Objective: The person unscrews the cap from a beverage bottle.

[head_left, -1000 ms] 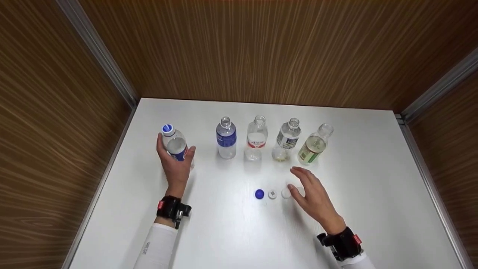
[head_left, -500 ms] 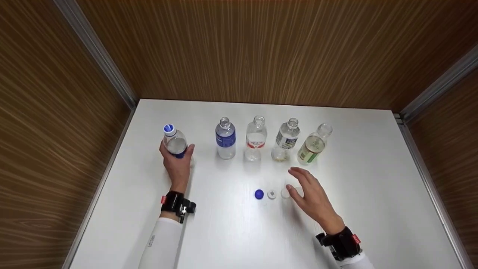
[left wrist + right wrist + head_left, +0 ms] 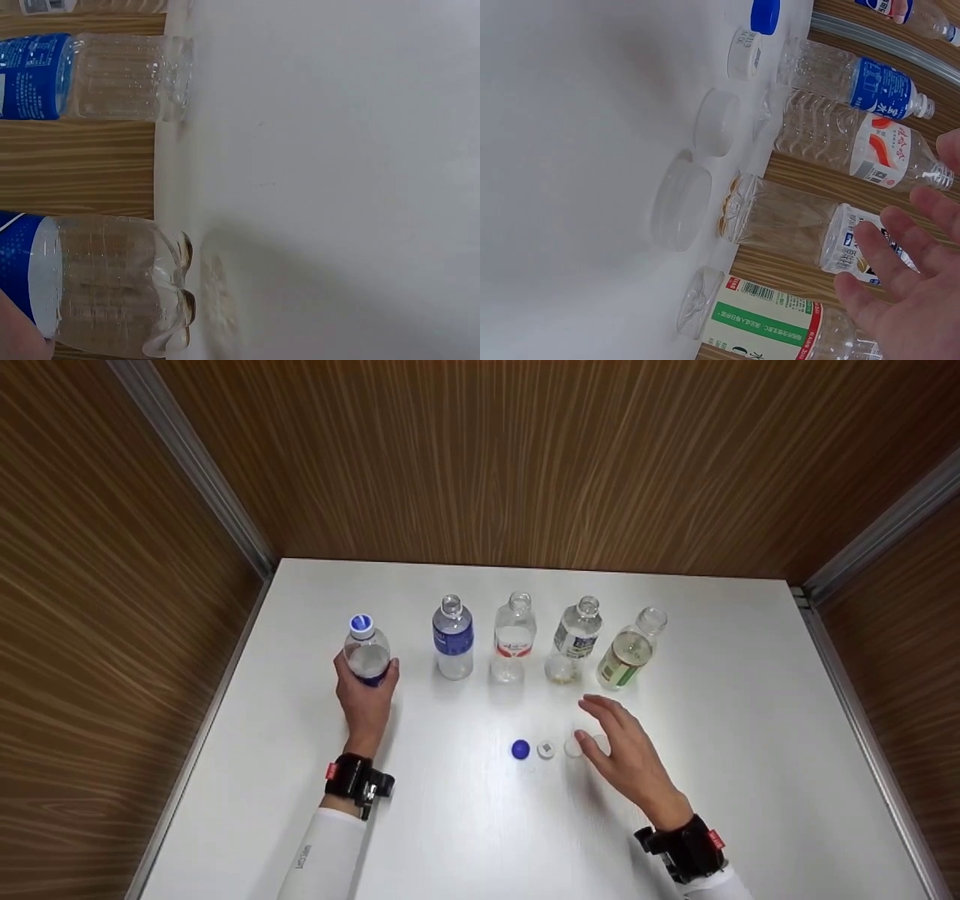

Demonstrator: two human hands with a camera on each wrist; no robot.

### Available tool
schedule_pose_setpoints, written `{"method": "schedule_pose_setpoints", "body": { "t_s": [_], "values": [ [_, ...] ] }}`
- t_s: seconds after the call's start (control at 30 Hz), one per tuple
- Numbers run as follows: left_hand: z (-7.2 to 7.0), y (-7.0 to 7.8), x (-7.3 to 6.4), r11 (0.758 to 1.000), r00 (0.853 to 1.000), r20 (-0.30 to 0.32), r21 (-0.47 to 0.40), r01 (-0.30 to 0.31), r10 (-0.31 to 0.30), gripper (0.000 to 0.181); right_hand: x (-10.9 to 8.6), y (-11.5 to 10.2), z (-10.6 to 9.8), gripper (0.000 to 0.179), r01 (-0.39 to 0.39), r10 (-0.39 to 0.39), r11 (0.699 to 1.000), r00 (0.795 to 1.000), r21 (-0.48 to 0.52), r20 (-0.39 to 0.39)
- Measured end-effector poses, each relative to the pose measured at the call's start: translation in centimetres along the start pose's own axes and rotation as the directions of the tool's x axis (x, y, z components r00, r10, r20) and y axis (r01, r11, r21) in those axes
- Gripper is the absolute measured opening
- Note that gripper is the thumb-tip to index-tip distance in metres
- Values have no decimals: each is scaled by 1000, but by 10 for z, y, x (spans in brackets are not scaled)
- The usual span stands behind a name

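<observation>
My left hand grips a clear plastic bottle with a blue label and a blue-and-white cap, at the left of the table. The left wrist view shows this bottle's lobed base close over the white tabletop. My right hand is held above the table with fingers spread, holding nothing. Beneath and beside it lie loose bottle caps in a row: a blue cap, a white cap and two translucent caps, partly covered by the hand in the head view.
Several uncapped bottles stand in a row behind the caps: a blue-labelled bottle, a red-and-white-labelled bottle, a bottle with a dark-and-white label and a green-labelled bottle. Wood-grain panels enclose the white table.
My left hand has closed round the capped bottle and shifted it to the right, towards the row of bottles; the bottle now stands more upright. My right hand has hardly moved.
</observation>
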State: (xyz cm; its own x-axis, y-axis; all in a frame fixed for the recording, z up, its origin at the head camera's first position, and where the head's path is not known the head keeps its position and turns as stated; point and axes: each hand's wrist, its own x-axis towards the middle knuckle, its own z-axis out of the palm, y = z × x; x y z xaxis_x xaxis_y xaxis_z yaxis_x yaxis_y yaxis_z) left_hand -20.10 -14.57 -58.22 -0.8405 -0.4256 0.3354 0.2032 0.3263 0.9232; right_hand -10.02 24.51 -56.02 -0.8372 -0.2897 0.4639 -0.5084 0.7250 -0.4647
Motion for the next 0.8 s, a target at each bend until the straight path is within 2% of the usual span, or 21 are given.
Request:
{"method": "schedule_pose_setpoints", "body": {
  "t_s": [0.13,0.3,0.5,0.67,0.8],
  "values": [
    [1,4,-10,997,996,57,17,-70,69,71,0,-1,0,48,-14,14,1000,1000,6,8],
    [5,10,-25,986,983,110,56,-156,149,70,1,-3,0,48,-26,26,1000,1000,9,12],
    [12,23,-46,984,966,190,0,-177,174,70,3,-7,-2,47,-48,48,999,998,12,27],
    [21,33,-58,978,937,281,-44,-202,206,79,6,-9,-2,48,-48,47,998,999,33,27],
    [29,39,-67,963,906,333,-24,-268,260,76,9,-12,-2,48,-40,39,998,999,55,24]
  ]
}}
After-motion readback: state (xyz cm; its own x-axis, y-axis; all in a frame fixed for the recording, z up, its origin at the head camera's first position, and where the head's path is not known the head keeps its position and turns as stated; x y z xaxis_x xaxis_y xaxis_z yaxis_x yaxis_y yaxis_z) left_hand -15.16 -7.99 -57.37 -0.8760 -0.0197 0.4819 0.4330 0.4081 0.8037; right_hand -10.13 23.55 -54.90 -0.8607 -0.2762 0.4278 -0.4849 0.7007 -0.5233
